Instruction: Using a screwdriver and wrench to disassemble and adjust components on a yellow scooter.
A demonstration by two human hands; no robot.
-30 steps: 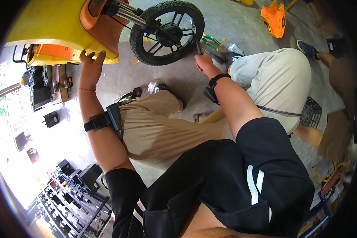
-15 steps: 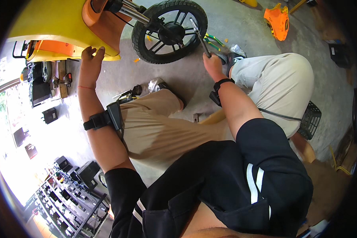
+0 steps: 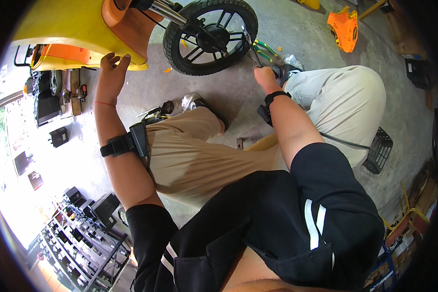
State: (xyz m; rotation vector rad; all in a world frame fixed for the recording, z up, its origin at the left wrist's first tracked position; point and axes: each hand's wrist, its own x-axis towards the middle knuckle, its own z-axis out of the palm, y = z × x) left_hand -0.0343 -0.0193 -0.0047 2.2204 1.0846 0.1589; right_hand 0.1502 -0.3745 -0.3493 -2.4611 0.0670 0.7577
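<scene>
My left hand (image 3: 111, 74) rests with its fingers spread against the lower edge of the yellow scooter body panel (image 3: 68, 29). My right hand (image 3: 266, 78) is closed around a slim metal hand tool (image 3: 250, 46) whose tip reaches the right side of the black front wheel (image 3: 210, 36). The wheel hangs from a chrome fork (image 3: 168, 12) and stands on the concrete floor. I sit with both knees bent toward the wheel. Each forearm wears a black strap.
An orange plastic part (image 3: 344, 28) lies on the floor at the upper right. A black mesh basket (image 3: 379, 151) stands by my right thigh. Batteries and dark boxes (image 3: 48, 104) line the left side. Green-yellow tools (image 3: 267, 47) lie beside the wheel.
My right hand has shifted slightly along the wheel's right side with the tool. The left hand stays on the yellow panel. The view has tilted a little.
</scene>
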